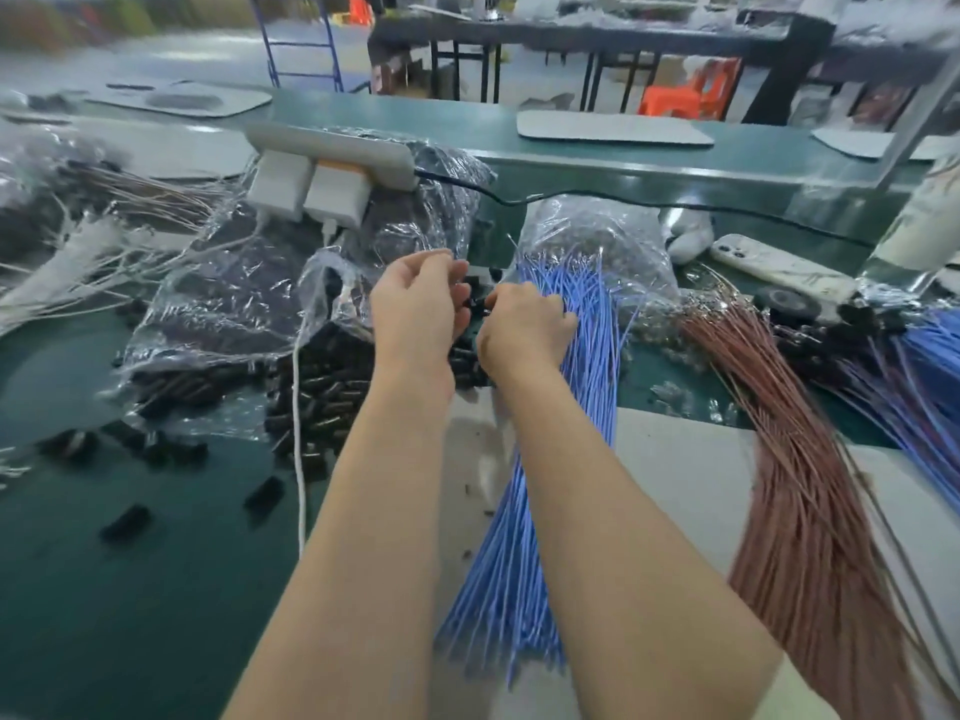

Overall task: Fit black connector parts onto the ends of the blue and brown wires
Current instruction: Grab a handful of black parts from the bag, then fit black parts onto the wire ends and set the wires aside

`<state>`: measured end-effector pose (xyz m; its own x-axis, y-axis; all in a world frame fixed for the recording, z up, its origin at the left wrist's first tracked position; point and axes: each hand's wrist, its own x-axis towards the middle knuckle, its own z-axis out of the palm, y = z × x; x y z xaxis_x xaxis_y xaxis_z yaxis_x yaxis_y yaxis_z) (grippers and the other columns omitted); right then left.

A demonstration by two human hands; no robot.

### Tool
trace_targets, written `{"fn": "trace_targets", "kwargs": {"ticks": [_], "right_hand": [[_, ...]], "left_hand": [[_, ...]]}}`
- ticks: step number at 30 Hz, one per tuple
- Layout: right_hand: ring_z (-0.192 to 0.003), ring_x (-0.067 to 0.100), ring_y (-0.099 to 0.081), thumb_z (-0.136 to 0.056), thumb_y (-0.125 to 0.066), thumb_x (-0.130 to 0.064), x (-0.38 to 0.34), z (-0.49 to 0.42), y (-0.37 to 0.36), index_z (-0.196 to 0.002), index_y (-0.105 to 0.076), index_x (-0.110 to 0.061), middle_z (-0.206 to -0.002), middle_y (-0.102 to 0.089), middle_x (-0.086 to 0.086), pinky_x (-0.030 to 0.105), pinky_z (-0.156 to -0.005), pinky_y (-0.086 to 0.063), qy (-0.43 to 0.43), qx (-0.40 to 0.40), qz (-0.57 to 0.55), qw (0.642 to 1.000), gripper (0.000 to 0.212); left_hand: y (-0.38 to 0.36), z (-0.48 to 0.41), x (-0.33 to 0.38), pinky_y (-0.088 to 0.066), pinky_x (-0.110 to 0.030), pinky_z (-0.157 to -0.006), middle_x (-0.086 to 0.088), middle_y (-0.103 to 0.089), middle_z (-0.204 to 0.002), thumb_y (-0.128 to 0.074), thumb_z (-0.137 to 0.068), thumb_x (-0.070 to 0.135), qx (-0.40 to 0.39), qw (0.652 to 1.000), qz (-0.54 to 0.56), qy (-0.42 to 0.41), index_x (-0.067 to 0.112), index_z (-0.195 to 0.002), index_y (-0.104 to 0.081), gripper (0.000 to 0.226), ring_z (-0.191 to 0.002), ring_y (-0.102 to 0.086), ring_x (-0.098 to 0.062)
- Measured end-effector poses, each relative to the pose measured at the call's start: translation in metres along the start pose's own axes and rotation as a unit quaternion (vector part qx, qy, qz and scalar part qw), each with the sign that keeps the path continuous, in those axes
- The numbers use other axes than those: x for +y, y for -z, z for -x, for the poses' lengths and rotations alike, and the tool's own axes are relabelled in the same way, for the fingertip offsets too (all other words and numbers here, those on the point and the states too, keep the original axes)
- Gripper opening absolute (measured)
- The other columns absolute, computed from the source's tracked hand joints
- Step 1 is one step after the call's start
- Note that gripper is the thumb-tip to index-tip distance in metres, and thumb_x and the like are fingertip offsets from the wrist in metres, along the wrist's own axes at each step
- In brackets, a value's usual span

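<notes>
Two hands meet near the middle of the green surface [130, 589], over the far end of the blue wires [519, 511]. The left hand [415, 304] has its grip pinched on a small black connector part [479, 299]. The right hand [519, 330] curls its grip on the same part from the other side. More black connectors [317, 392] lie heaped to the left, and brown wires [805, 511] fan toward the right edge.

Bright, even light, glare on the plastic bags [234, 283], blurred background, warped edges.
</notes>
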<state>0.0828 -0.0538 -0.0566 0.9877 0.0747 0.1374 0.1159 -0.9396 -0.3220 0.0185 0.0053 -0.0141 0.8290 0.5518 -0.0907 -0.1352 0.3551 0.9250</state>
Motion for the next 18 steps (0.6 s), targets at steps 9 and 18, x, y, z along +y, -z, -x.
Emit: {"fn": "trace_targets", "kwargs": {"ticks": [9, 18], "right_hand": [[-0.101, 0.025, -0.055, -0.092, -0.052, -0.022, 0.004, -0.007, 0.016, -0.103, -0.052, -0.015, -0.099, -0.062, 0.002, 0.039, -0.09, -0.037, -0.017, 0.045, -0.162, 0.986, 0.013], [-0.07, 0.007, -0.062, -0.087, -0.066, -0.017, 0.09, 0.032, 0.094, -0.078, -0.061, -0.019, -0.074, -0.066, -0.004, 0.02, -0.068, -0.049, 0.037, 0.023, -0.381, 0.924, 0.01]], "left_hand": [[-0.015, 0.002, -0.009, -0.047, -0.014, -0.056, 0.004, -0.064, -0.08, -0.051, -0.093, 0.009, -0.006, 1.0, -0.022, -0.022, 0.014, -0.095, -0.058, 0.009, -0.064, -0.055, -0.004], [-0.057, 0.031, -0.032, -0.05, -0.013, -0.059, 0.001, -0.066, -0.069, -0.058, -0.093, 0.011, -0.163, 0.985, -0.062, 0.005, 0.007, -0.092, -0.063, 0.007, -0.057, -0.062, -0.001]]}}
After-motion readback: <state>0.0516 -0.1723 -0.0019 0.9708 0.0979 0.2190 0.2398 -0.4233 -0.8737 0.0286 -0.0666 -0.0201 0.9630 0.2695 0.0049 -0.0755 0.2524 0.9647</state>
